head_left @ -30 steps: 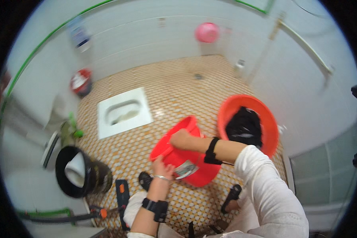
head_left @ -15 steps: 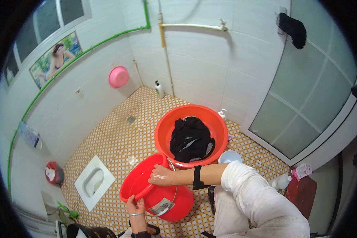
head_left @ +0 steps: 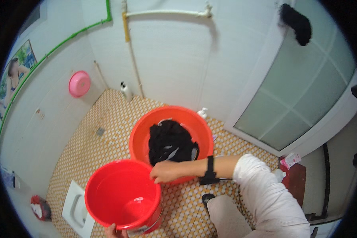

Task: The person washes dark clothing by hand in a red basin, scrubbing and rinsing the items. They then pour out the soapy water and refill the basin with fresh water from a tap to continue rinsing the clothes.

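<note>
A red bucket (head_left: 121, 190) stands upright on the tiled floor at lower left, with a little water showing at its bottom. My right hand (head_left: 164, 171) reaches across from the right and grips the bucket's far right rim; a black band sits on that wrist. Only the fingers of my left hand (head_left: 114, 231) show at the lower edge, holding the bucket's near side. Just behind the bucket sits a wide orange-red basin (head_left: 142, 135) holding a heap of black clothes (head_left: 170, 142).
A pink basin (head_left: 79, 83) hangs on the left wall. A white bottle (head_left: 126, 90) and a pump bottle (head_left: 202, 112) stand by the back wall. A squat toilet (head_left: 76, 206) lies at lower left. A frosted glass door (head_left: 301, 99) is at right with a black cloth (head_left: 295, 22) over it.
The view has swung from the squat toilet toward the back wall and door. The red bucket, tilted before, now stands upright, with both hands still on it.
</note>
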